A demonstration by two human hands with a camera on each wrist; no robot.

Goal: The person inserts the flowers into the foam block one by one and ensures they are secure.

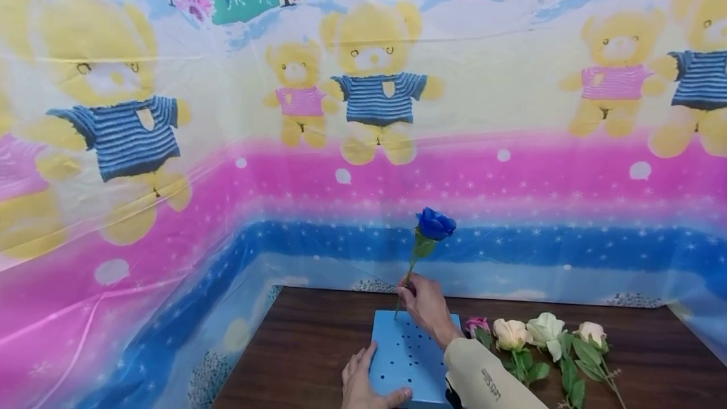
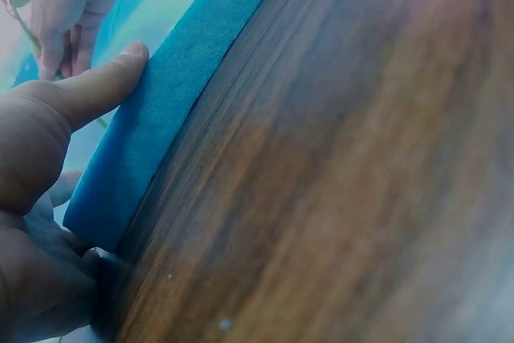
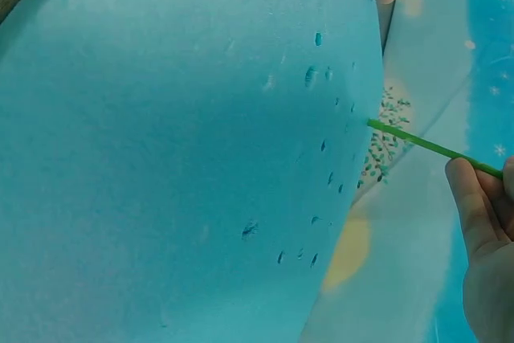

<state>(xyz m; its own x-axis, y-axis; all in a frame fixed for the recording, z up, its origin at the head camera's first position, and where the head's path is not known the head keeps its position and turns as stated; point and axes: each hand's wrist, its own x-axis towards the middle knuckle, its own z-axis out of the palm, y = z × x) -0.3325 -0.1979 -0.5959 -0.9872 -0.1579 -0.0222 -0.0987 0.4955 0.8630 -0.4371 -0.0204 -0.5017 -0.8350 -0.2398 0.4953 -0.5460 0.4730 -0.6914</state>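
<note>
A blue artificial rose (image 1: 435, 224) stands nearly upright, its stem pinched between the thumb and fingers of my right hand (image 1: 427, 302). The lower end of the green stem (image 3: 418, 142) meets the top of a light blue foam block (image 1: 397, 349) near its back left corner; whether it sits in a hole I cannot tell. Small dark holes dot that top. My left hand (image 1: 363, 380) holds the block's near left corner. In the left wrist view, its thumb (image 2: 112, 86) lies against the block's side, while the other fingers are partly hidden round the corner.
Right of the block, several artificial roses lie on the dark wooden table (image 1: 295, 346): a pink one (image 1: 476, 325), a peach one (image 1: 511, 333), a white one (image 1: 546, 333) and a pale cream one (image 1: 592, 334). A curtain printed with bears (image 1: 377, 100) hangs behind the table.
</note>
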